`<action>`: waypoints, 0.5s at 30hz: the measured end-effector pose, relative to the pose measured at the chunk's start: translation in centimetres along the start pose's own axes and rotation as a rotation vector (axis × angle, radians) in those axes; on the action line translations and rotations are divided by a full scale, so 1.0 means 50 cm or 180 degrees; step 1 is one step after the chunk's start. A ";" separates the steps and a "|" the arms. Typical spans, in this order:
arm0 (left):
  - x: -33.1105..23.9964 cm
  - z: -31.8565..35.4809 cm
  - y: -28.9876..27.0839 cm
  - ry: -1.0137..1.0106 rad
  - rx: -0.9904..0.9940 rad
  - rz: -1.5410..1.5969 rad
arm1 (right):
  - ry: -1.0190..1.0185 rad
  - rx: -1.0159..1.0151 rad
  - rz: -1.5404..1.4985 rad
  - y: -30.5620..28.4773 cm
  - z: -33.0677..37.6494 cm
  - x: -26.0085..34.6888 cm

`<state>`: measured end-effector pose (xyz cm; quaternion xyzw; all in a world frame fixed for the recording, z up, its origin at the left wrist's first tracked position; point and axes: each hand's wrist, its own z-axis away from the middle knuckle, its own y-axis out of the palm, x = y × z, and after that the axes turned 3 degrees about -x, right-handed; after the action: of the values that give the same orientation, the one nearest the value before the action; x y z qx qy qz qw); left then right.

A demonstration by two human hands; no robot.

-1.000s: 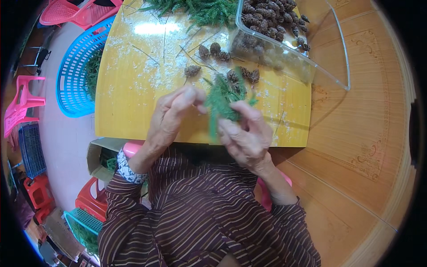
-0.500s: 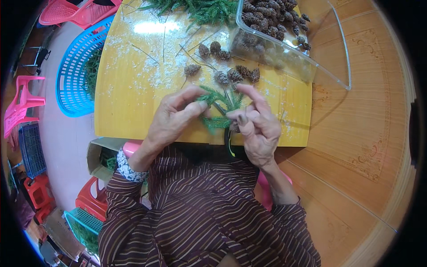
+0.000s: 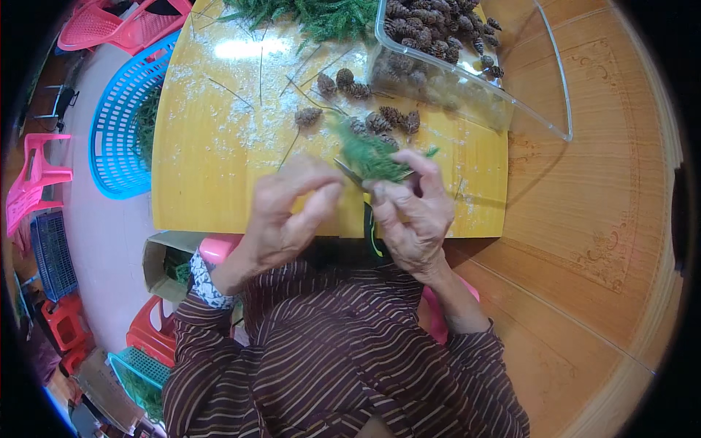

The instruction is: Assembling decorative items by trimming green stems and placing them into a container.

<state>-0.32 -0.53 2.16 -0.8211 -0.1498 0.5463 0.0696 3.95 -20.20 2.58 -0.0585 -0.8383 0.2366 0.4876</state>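
My right hand [image 3: 418, 219] is closed on a green artificial fir sprig [image 3: 369, 155], which is blurred and points up and left over the table. Close by on the left, my left hand [image 3: 292, 212] has curled fingers, with thumb and forefinger tips close together. It is smeared by motion, and anything between those tips is hidden. Scissors with a black and yellow-green handle [image 3: 371, 226] lie at the table's near edge, partly under the sprig and my right hand. Just beyond the sprig are several loose pine cones [image 3: 380, 123].
A clear plastic box [image 3: 445, 86] of pine cones stands at the far right. More fir sprigs [image 3: 307, 16] are heaped at the far edge of the yellow table [image 3: 197, 182], among thin stems and white flecks. A blue basket [image 3: 109, 157] stands left of the table.
My left hand has come away from the sprig, moving left and slightly down. The sprig has swung up and left in my right hand and looks bunched together.
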 end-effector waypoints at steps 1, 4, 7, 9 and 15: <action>-0.010 -0.003 0.008 -0.0372 0.0097 0.0162 | -0.0212 0.0121 0.0248 0.001 0.000 0.002; -0.021 -0.007 0.019 -0.1125 0.0283 0.0480 | -0.0654 0.0232 0.0227 0.021 0.010 -0.001; 0.001 -0.004 0.020 -0.1558 -0.0100 0.1031 | -0.0849 0.0425 0.0082 0.023 0.013 0.000; 0.011 -0.003 0.019 -0.1654 -0.0072 0.1126 | -0.0792 0.0711 -0.0203 0.021 0.014 0.001; 0.015 -0.014 -0.002 -0.1797 0.0669 0.1635 | 0.0157 0.0282 -0.1255 -0.001 0.003 0.001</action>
<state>0.56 -0.14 1.83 -0.6378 0.1040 0.7626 -0.0296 3.78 -20.28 2.58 0.1226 -0.8101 0.1717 0.5470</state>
